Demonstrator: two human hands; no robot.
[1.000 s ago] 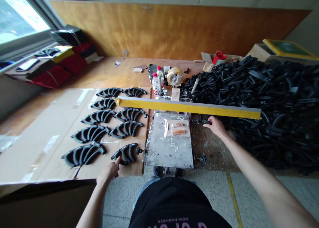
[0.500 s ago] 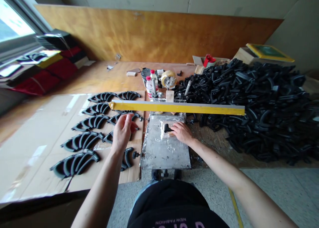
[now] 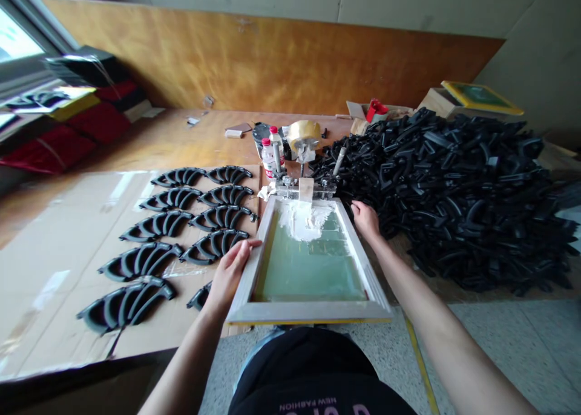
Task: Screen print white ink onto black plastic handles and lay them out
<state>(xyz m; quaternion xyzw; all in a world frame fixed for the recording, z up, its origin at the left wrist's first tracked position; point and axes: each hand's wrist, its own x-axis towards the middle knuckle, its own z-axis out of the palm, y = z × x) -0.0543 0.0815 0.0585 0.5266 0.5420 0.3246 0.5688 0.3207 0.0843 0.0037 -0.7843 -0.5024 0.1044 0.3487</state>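
A screen-printing frame (image 3: 311, 311) with a pale metal border and green mesh lies lowered in front of me. White paste (image 3: 305, 220) is smeared over the mesh's far end. At the left rail, my left hand (image 3: 232, 271) is closed on the frame's edge, a fingertip showing on the rail. My right hand (image 3: 365, 219) is just off the right rail, by the heap of black curved plastic parts (image 3: 472, 191). Its fingers are curled, and whatever they may hold is hidden. The metal base plate and the part on it are covered by the frame.
Fanned groups of black curved parts (image 3: 140, 303) lie in rows on cardboard (image 3: 59, 270) at left. Behind the frame stand a clamp bar (image 3: 290, 191), red-capped bottles (image 3: 267, 158) and a tape roll (image 3: 303, 135). Red bundles (image 3: 49, 146) sit far left.
The frame has swung down from raised, edge-on, to lying over the base plate. My right hand has left the black part on the plate and moved right and up, toward the heap.
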